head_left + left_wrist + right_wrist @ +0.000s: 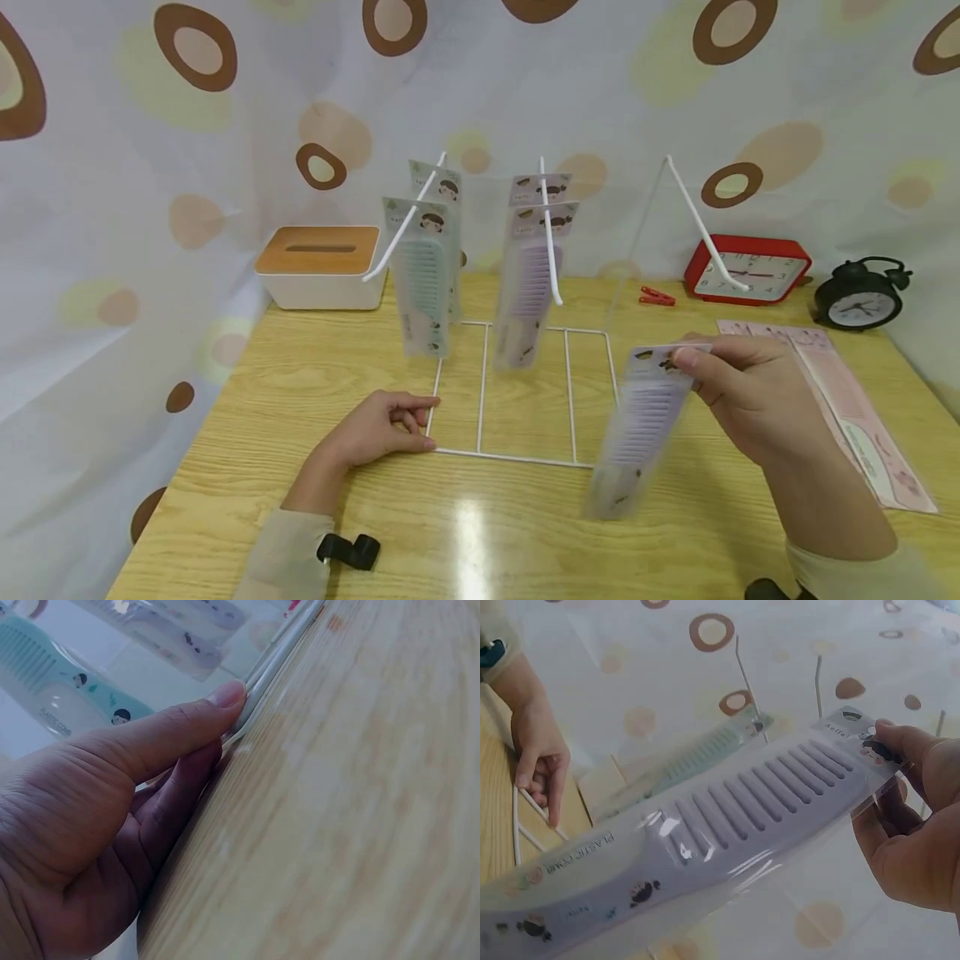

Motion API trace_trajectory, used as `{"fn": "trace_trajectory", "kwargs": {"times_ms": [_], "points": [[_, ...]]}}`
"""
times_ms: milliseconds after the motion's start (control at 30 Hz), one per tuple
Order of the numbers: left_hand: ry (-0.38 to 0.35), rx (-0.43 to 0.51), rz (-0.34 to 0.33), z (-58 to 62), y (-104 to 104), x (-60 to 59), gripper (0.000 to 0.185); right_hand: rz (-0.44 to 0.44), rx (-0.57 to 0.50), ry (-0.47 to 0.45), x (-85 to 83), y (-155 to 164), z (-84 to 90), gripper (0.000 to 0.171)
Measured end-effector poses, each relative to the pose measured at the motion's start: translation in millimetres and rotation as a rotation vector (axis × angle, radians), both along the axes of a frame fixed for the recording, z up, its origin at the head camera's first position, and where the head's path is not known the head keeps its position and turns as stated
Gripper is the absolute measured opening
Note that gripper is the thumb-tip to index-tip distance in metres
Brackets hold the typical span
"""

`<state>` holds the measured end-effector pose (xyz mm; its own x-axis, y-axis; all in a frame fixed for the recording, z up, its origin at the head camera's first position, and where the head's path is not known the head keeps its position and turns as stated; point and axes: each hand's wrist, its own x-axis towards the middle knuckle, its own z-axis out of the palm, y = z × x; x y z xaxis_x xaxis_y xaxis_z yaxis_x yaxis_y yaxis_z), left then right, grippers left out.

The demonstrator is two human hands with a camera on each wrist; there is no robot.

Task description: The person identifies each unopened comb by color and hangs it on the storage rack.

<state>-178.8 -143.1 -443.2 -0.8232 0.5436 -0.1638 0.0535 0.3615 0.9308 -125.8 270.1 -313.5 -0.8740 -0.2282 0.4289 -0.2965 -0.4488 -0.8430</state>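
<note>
My right hand (738,392) pinches the card top of a packaged purple comb (641,429) (727,825), which hangs down above the table, in front of the white wire rack (525,392). The rack has three slanted hooks; teal combs (423,279) hang on the left hook, purple combs (528,279) on the middle one, and the right hook (701,221) is bare. My left hand (382,429) rests on the table and presses the rack's front left corner, thumb (199,724) against the wire (281,649).
Pink packaged combs (847,408) lie flat at the right. A white tissue box (322,267) stands at the back left. A red clip (657,296), a red clock (750,268) and a black alarm clock (858,296) stand at the back right. A patterned curtain surrounds the wooden table (300,375).
</note>
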Motion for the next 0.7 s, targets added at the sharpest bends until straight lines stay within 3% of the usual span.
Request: {"fn": "trace_trajectory", "kwargs": {"times_ms": [100,200,300,500,700], "points": [[0.005,-0.008,0.001,0.5,0,-0.8,0.064,0.007,-0.018,0.122,2.2,-23,7.2,0.028],[0.008,-0.015,0.001,1.1,0,-0.8,0.064,-0.065,0.031,0.224,4.2,-45,17.6,0.022],[0.012,-0.014,0.005,2.2,-1,-0.5,0.064,-0.138,0.079,0.269,3.8,-65,30.5,0.017],[0.014,-0.003,0.005,4.3,-1,0.3,0.064,-0.219,0.140,0.275,-0.1,-91,52.2,0.017],[0.014,-0.011,0.007,4.3,-1,0.4,0.064,-0.286,0.170,0.192,-5.8,-105,62.0,0.013]]}}
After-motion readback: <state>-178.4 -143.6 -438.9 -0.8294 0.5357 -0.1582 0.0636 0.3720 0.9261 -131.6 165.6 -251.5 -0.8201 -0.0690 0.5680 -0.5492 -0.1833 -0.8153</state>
